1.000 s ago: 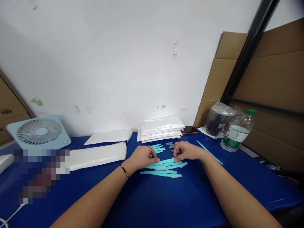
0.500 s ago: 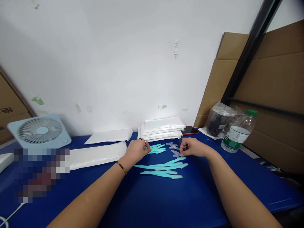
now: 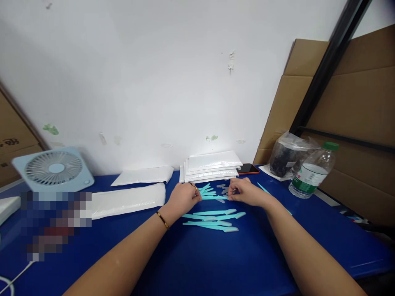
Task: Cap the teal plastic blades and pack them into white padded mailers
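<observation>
In front of you rises a plain white wall, brightest low in the middle and greyer toward your upper left. It carries chipped spots, pale scuffs and a few green patches near its foot. Your blue worktop stretches from side to side against it, its surface lightly shiny. At your right, a black post slants before brown cardboard, with a thin dark crossbar. More cardboard stands at your far left.
</observation>
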Available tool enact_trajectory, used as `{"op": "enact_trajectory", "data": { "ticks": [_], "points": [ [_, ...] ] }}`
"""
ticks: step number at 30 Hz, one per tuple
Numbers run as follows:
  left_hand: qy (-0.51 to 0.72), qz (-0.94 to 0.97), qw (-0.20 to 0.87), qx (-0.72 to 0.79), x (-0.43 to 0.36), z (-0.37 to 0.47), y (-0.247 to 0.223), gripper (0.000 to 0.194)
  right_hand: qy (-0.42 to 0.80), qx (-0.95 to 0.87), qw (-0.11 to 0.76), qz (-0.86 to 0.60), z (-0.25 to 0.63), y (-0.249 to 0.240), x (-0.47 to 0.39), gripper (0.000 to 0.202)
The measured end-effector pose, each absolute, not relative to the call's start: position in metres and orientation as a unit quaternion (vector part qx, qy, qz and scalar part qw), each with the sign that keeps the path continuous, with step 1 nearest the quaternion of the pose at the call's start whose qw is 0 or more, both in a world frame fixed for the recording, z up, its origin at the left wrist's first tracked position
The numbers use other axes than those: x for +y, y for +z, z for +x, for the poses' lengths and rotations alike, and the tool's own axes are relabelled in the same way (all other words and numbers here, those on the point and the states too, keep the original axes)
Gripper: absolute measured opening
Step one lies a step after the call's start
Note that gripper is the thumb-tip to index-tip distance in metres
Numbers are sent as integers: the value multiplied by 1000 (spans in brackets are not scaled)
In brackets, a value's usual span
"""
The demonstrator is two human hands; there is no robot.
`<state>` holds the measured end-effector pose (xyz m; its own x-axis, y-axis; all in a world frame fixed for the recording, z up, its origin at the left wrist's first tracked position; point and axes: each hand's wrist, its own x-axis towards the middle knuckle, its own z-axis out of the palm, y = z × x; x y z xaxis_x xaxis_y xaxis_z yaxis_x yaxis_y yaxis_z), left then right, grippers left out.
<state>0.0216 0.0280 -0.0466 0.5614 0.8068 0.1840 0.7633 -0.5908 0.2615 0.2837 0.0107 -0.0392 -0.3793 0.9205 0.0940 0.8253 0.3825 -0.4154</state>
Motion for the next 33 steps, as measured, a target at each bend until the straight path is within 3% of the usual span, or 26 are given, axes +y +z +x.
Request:
{"op": "enact_trajectory", "data": {
  "ticks": [5,10,13,19,22,25,30,33],
  "points": [
    [164,850,73,494,34,12,-40,17,150,-793,187,-561,294,-37,13,20],
    [123,895,128,409,16,26,-40,22,209,-837,84,-498,283,-37,4,24],
    [80,898,144,407,10,32,-43,19,218,-843,65,-488,277,-41,3,23],
    [81,874,93,471,27,17,-44,14,168,-809,138,-545,289,-39,10,21],
    [100,859,78,497,32,11,-39,22,164,-785,174,-571,298,-35,12,24],
    [98,876,110,460,27,11,-32,26,198,-800,164,-542,299,-34,10,21],
    [-22,883,222,413,18,10,-29,22,240,-818,165,-497,284,-35,4,23],
    [-8,875,224,430,20,12,-33,18,251,-839,156,-457,266,-37,0,28]
  ]
}}
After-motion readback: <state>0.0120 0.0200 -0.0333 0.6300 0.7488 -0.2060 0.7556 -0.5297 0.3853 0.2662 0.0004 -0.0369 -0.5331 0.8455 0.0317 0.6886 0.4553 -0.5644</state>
